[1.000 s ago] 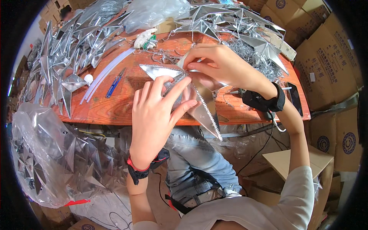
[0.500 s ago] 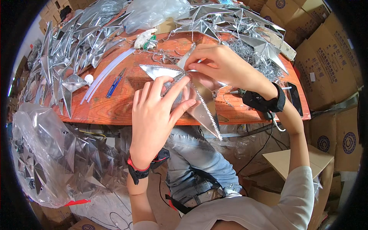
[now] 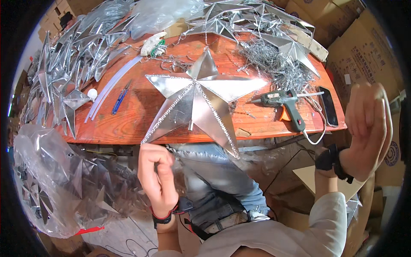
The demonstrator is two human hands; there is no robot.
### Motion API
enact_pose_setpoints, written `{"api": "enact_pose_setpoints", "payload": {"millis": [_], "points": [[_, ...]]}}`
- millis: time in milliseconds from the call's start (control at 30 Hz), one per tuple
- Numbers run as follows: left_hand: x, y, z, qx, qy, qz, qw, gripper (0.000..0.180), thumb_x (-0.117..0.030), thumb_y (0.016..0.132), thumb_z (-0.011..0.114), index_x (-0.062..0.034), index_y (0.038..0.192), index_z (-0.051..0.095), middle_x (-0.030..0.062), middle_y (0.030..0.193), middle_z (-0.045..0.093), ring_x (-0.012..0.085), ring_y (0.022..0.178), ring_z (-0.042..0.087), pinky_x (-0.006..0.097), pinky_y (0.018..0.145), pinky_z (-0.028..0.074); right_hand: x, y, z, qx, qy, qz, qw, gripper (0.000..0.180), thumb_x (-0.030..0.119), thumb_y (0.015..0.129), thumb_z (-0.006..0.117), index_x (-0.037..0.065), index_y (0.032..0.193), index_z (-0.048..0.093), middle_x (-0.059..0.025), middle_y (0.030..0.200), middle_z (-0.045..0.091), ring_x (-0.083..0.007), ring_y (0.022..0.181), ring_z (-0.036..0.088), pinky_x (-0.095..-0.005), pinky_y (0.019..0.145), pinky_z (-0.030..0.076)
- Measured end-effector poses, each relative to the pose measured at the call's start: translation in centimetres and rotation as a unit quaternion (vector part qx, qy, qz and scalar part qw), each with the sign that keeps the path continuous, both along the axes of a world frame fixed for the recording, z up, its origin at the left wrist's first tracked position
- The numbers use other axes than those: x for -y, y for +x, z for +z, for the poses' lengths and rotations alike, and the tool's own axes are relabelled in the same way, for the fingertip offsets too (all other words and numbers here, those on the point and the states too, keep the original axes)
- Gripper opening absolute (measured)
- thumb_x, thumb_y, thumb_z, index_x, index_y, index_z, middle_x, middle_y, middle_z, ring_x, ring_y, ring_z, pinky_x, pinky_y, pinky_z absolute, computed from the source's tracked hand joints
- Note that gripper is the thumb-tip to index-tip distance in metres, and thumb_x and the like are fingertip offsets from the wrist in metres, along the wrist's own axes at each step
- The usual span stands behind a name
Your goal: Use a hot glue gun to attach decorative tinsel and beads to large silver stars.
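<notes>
A silver five-pointed star [image 3: 209, 100] lies on the orange wooden table [image 3: 145, 113], with silver beaded trim along several of its ridges. Its lower right point reaches past the front edge. My left hand [image 3: 157, 180] is closed just below the star's lower left tip, fingers curled; whether anything is in them is hidden. Raised beyond the table's right side, my right hand [image 3: 369, 128] is slightly blurred, its fingers stretched upward with nothing seen in them. A dark green hot glue gun [image 3: 287, 104] rests right of the star, a white stick in its rear.
Left of the star lie a blue utility knife [image 3: 121, 99] and white strips [image 3: 110, 88]. Tangled silver tinsel [image 3: 278, 64] and more stars fill the back; a phone [image 3: 329, 107] lies at right. A plastic bag [image 3: 47, 180] of silver pieces stands lower left, cardboard boxes [image 3: 364, 64] at right.
Both hands have come off the star's middle: the right swung out to the right, the left drew down and curled up. The star now shows whole, and the glue gun is uncovered.
</notes>
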State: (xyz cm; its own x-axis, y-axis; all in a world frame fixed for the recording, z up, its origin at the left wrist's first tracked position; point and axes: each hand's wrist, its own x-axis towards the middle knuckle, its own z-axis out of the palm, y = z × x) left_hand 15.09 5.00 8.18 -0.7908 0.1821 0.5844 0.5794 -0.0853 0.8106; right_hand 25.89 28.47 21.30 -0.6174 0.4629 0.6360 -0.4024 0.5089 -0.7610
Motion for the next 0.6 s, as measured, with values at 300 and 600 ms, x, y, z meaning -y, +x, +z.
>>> {"api": "enact_pose_setpoints", "payload": {"millis": [300, 600], "points": [[-3.9, 0.8, -6.5, -0.108, -0.181, 0.113, 0.971, 0.040, -0.009, 0.074, 0.070, -0.0025, 0.105, 0.045, 0.0141, 0.096, 0.048, 0.0250, 0.085, 0.048, 0.036, 0.077, 0.039, -7.1, 0.0, -10.5, 0.063, -0.005, -0.162, 0.985, 0.019, 0.013, 0.096, 0.044, 0.001, 0.082, 0.049, 0.0026, 0.065, 0.040, -0.0029, 0.055, 0.036, -0.0184, 0.048, 0.030], [-8.8, 2.0, -6.8, -0.053, -0.090, 0.134, 0.985, 0.080, -0.019, 0.068, 0.079, -0.0037, 0.125, 0.026, 0.0168, 0.113, 0.038, 0.0259, 0.098, 0.044, 0.037, 0.084, 0.036, -8.9, 0.5, -15.2, 0.101, 0.010, -0.143, 0.984, 0.013, 0.010, 0.096, 0.043, 0.001, 0.089, 0.050, 0.0005, 0.067, 0.042, -0.0048, 0.059, 0.038, -0.0193, 0.053, 0.032]]}}
